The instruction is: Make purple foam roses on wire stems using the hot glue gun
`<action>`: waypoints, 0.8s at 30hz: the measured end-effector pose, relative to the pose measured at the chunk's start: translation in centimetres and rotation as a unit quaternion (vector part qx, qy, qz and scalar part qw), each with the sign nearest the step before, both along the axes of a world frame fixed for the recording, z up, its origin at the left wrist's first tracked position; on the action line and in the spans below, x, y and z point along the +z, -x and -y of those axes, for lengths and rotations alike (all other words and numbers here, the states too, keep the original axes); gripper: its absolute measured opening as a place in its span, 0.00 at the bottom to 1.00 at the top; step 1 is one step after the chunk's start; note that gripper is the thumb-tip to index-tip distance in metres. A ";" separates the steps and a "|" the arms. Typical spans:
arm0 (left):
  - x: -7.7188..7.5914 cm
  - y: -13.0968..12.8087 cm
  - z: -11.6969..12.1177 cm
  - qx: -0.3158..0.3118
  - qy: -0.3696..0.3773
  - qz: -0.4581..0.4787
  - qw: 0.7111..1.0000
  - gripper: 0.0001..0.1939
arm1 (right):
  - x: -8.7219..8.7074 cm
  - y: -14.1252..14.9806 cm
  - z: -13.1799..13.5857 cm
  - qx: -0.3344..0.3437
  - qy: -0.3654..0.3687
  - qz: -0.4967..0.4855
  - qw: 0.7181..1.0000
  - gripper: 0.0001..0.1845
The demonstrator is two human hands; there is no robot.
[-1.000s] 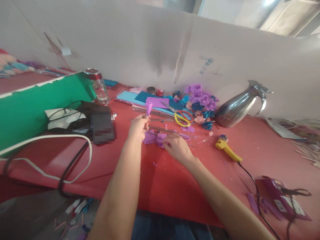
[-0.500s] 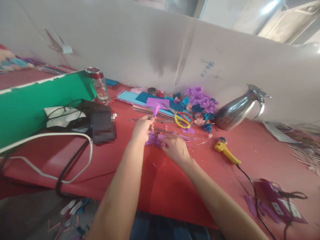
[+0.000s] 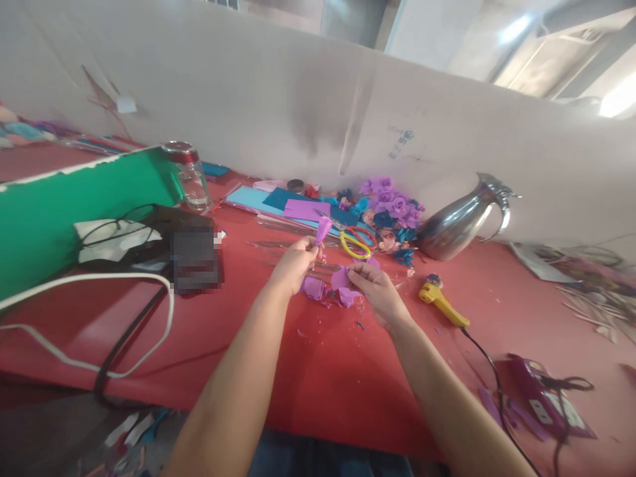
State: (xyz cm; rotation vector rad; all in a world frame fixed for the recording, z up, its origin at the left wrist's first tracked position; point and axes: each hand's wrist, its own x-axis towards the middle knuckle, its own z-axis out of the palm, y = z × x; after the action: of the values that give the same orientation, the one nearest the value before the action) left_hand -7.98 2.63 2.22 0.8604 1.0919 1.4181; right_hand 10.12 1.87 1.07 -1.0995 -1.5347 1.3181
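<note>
My left hand (image 3: 297,264) pinches the base of a rolled purple paper flower bud (image 3: 324,229), which points up and slightly right. Between the thumb and fingers of my right hand (image 3: 375,285) is a single purple paper petal (image 3: 340,277), held just right of and below the bud, apart from it. Under the hands lie more cut purple petals (image 3: 314,288) in small piles on the red table (image 3: 318,377). Thin wires (image 3: 278,245) lie behind my left hand. Scissors with yellow and red handles (image 3: 355,246) rest beyond my right hand.
Purple, blue and pink paper flowers (image 3: 390,199) are heaped at the back beside paper sheets (image 3: 308,210). A metal jug (image 3: 457,218) stands behind a corded yellow glue gun (image 3: 442,301). At left are a glass bottle (image 3: 191,182), a black bag (image 3: 154,238) and a white cable (image 3: 171,311).
My right hand has lifted a petal from the pile and moved it up and right. My left hand has shifted right with the bud, which now leans more to the right.
</note>
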 end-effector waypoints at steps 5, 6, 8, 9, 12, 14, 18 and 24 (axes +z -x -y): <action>-0.2 -3.8 1.2 -0.037 0.007 -0.076 0.996 0.04 | 0.5 -2.8 0.7 0.029 0.021 -0.034 0.999 0.18; -0.3 -4.6 1.6 -0.067 0.015 -0.083 0.994 0.06 | 0.3 -3.1 0.7 0.024 0.011 -0.027 0.999 0.18; -0.4 -5.7 2.1 -0.122 0.031 -0.089 0.988 0.10 | -0.1 -3.4 0.7 0.002 -0.010 -0.022 1.000 0.18; -0.5 -6.2 2.2 -0.138 0.031 -0.088 0.986 0.11 | -0.3 -3.5 0.6 -0.011 -0.018 -0.024 0.999 0.18; -0.9 -6.8 2.3 -0.129 0.014 -0.079 0.988 0.10 | -0.8 -3.4 0.5 -0.047 -0.015 -0.054 0.997 0.19; -1.1 -7.0 2.2 -0.098 0.014 -0.073 0.992 0.09 | -1.0 -3.2 0.6 -0.034 0.002 -0.082 0.996 0.19; -1.1 -7.2 2.1 -0.047 0.028 -0.069 0.996 0.09 | -0.9 -2.7 1.2 0.025 0.018 -0.103 0.994 0.21; -0.5 -7.3 2.5 -0.072 0.040 -0.094 0.992 0.10 | 0.3 -6.6 0.8 -0.012 -0.022 0.059 0.998 0.13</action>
State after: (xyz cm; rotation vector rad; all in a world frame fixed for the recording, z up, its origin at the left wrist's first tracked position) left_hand -0.64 0.13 1.71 1.0089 1.1942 1.1831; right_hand 16.77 1.09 1.40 -1.1833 -1.6239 1.2168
